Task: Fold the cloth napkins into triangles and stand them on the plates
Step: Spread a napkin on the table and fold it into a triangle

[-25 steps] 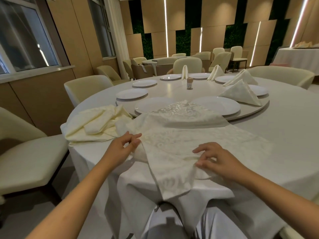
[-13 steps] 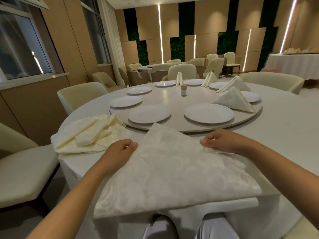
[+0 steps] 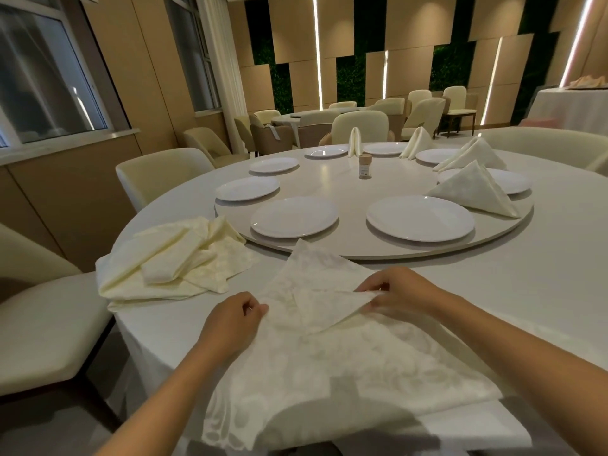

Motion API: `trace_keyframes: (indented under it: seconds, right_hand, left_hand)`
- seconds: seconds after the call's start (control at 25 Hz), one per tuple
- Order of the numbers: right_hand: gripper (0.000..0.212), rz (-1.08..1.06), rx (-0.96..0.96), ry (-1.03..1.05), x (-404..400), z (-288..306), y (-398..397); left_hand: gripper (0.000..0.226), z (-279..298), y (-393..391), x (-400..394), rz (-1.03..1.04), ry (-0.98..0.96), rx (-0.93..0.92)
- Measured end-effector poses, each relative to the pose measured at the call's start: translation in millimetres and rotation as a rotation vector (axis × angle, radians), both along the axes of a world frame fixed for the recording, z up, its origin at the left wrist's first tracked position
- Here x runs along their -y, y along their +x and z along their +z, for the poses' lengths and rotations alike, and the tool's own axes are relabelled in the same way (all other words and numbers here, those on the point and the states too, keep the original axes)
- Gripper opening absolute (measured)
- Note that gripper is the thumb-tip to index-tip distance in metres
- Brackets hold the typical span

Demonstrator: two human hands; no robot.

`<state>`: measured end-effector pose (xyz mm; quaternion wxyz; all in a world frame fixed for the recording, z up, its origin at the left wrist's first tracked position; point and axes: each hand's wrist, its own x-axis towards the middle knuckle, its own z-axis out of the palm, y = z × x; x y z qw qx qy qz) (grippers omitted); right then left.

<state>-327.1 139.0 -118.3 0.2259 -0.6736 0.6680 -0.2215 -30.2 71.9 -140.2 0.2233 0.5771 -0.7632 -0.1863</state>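
Note:
A cream patterned napkin (image 3: 345,366) lies spread at the table's near edge, its front hanging over. My left hand (image 3: 232,322) pinches its left edge. My right hand (image 3: 399,292) pinches a corner flap that is lifted and folded in toward the middle. Two bare white plates, one on the left (image 3: 294,216) and one on the right (image 3: 420,217), sit just beyond on the round turntable (image 3: 345,189). A triangle-folded napkin (image 3: 473,190) stands on a plate at the right, another (image 3: 473,154) behind it.
A heap of loose cream napkins (image 3: 174,258) lies at the table's left edge. More plates and two upright folded napkins ring the far side of the turntable, with a small shaker (image 3: 365,166) near its centre. Padded chairs (image 3: 161,172) surround the table.
The napkin was pulled toward me and laid flat over the table edge. My hands shifted inward, and the right hand now lifts a corner flap over the cloth.

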Motion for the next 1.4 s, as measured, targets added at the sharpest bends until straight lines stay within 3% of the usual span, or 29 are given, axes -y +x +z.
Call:
trace_keyframes:
  seconds: [0.08,0.2,0.4,0.72,0.96,1.12,1.24,1.4]
  right_hand:
    - [0.011,-0.045,0.106,0.001,14,4,-4]
    - [0.051,-0.189,0.190,0.023,37,5,-9]
    - [0.031,-0.335,-0.036,-0.078,63,-8,3]
    - [0.032,-0.448,-0.384,-0.333,64,-21,24]
    - [0.032,-0.463,-0.456,-0.354,75,-24,27]
    - [0.028,-0.498,-0.295,-0.351,77,-27,30]
    - [0.021,-0.500,-0.100,-0.299,75,-28,31]
    - [0.024,-0.536,0.081,-0.210,65,-16,17]
  left_hand:
    - [0.027,0,2,4,0.035,0.005,-0.067]
    - [0.028,0,6,13,0.082,-0.009,0.043]
    - [0.031,0,-5,23,0.083,-0.039,0.201]
    - [0.018,-20,-18,36,0.074,-0.253,0.074]
    - [0.006,-20,-20,44,0.104,-0.113,0.006]
    - [0.015,-11,-18,51,0.118,0.076,-0.060]
    - [0.012,-6,-21,53,0.149,0.088,-0.088]
    - [0.009,2,-31,51,0.157,0.084,-0.322]
